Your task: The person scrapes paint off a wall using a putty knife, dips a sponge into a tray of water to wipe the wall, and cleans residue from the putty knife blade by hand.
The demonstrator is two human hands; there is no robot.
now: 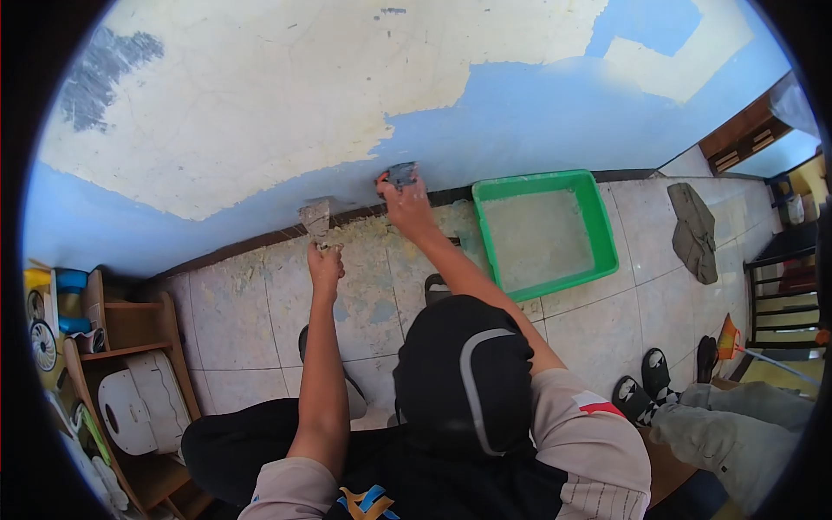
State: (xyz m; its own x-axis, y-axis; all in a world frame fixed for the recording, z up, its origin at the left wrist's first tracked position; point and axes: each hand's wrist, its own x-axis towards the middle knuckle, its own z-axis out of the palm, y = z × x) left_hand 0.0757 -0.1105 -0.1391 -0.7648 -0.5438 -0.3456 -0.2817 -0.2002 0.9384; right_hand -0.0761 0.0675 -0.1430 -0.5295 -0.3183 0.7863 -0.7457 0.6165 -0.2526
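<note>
My left hand (326,264) is closed round the handle of a putty knife (316,218), whose wide, smeared blade is near the foot of the blue wall (260,211). To its right, my right hand (406,204) grips a dark block with a red edge (400,175) against the lower wall. Above both hands the wall shows a large cream area with ragged edges beside the blue paint. A green tub (607,234) with a pale, cloudy content stands on the floor to the right of my right hand.
Flakes and dust lie on the tiled floor (234,321) along the wall. A wooden shelf (173,364) stands at the left. At the right are a crumpled cloth (692,232), another person's legs (728,433) in sandals, an orange broom (727,338) and a dark rack (784,299).
</note>
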